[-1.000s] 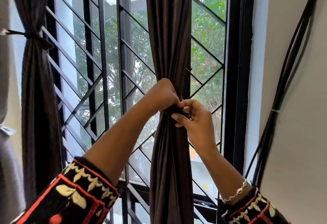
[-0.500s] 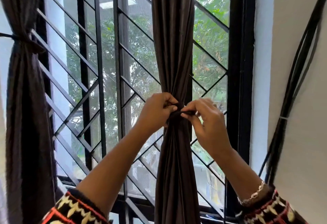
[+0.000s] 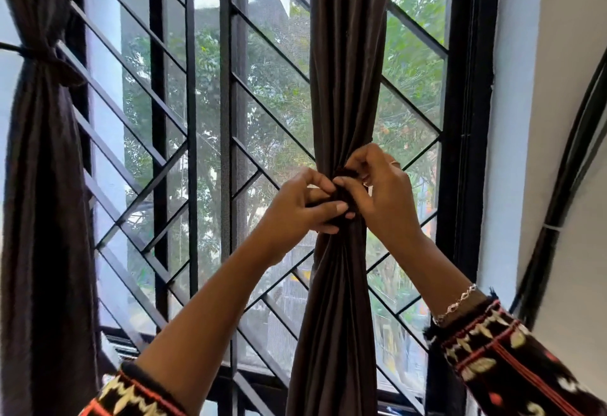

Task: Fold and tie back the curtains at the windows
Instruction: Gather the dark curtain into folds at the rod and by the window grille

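I am watching two hands meeting: the left hand [image 3: 302, 207] and the right hand [image 3: 386, 195] are both pinching one dark tie [image 3: 344, 175] with curled fingers, right on the gathered curtain [image 3: 345, 87]. Well left of the fingers, a second curtain [image 3: 39, 185] is hanging tied. Two curtains, one window grille [image 3: 197, 120] behind.

Black diagonal-barred grille [image 3: 191, 120] before green trees [image 3: 279, 93], a bundle of black cables [image 3: 566, 185] down the pale wall [image 3: 571, 21]

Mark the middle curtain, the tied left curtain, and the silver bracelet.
Dark brown gathered fabric curtain [image 3: 345, 70]: head view, upper folds.
Dark tied-back fabric curtain [image 3: 42, 169], left: head view, below its tie.
Silver chain bracelet [image 3: 455, 306]: head view, links at wrist.
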Demonstrator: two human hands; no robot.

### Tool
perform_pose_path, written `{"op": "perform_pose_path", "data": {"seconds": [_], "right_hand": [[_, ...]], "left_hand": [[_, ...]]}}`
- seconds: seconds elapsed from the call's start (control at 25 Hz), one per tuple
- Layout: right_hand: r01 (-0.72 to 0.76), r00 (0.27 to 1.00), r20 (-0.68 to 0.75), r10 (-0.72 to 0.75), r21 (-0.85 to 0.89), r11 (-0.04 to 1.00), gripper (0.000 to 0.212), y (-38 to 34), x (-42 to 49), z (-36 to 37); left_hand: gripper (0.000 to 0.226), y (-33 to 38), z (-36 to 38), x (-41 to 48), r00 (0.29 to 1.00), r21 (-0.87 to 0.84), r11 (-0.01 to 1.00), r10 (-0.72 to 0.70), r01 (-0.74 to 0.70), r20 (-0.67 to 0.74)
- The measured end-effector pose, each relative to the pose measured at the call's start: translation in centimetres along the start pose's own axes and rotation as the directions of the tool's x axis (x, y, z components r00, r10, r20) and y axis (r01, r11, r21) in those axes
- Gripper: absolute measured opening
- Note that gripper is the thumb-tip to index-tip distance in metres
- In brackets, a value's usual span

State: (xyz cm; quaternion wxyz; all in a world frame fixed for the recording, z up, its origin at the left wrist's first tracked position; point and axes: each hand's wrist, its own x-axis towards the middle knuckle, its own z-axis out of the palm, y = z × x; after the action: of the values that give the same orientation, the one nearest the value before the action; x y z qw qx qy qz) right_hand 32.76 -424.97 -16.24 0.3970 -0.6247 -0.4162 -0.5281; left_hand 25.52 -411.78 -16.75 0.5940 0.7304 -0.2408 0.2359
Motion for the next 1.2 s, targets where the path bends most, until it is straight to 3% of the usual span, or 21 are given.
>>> {"op": "perform_pose_path", "data": {"seconds": [0.2, 0.36, 0.52, 0.72, 0.8, 0.96, 1.08, 1.2], "right_hand": [[0.121, 0.993, 0.023, -0.119, -0.125, 0.985, 0.006, 0.7, -0.1, 0.5], [0.187, 0.981, 0.069, -0.179, -0.147, 0.971, 0.021, 1.1, -0.6, 0.5], [0.218, 0.952, 0.246, -0.18, -0.138, 0.966, 0.038, 1.0, -1.5, 0.4], [0.29, 0.914, 0.369, -0.168, -0.306, 0.907, 0.035, 0.3, -1.0, 0.1], [0.304, 0.9, 0.409, -0.149, -0.346, 0.888, 0.035, 0.1, -1.2, 0.2], [0.281, 0.876, 0.474, -0.085, -0.361, 0.889, 0.04, 0.2, -1.6, -0.1], [0.243, 0.872, 0.486, -0.059, -0.323, 0.915, 0.037, 0.0, -1.7, -0.3], [0.064, 0.918, 0.395, 0.045, -0.259, 0.964, 0.031, -0.3, -2.6, -0.6]], "left_hand": [[0.028, -0.9, -0.2, 0.3, 0.999, -0.041, 0.999, 0.021, -0.023, -0.043], [0.038, -1.6, 0.3, 0.0, 0.986, 0.093, 0.99, 0.114, -0.103, -0.12], [0.032, -2.1, 0.2, -0.3, 0.954, 0.162, 0.978, 0.171, -0.133, -0.246], [0.029, -2.2, 1.4, -0.8, 0.875, 0.418, 0.899, 0.303, -0.131, -0.378], [0.02, -2.7, 1.6, -1.0, 0.817, 0.587, 0.801, 0.412, -0.114, -0.404], [0.022, -3.3, 1.9, -1.4, 0.756, 0.901, 0.416, 0.628, -0.125, -0.185], [0.013, -2.8, 2.3, -1.7, 0.798, 0.962, 0.254, 0.598, -0.096, -0.078], [0.013, -2.4, 2.3, -1.6, 0.871, 0.971, 0.236, 0.484, -0.033, -0.088]]}}
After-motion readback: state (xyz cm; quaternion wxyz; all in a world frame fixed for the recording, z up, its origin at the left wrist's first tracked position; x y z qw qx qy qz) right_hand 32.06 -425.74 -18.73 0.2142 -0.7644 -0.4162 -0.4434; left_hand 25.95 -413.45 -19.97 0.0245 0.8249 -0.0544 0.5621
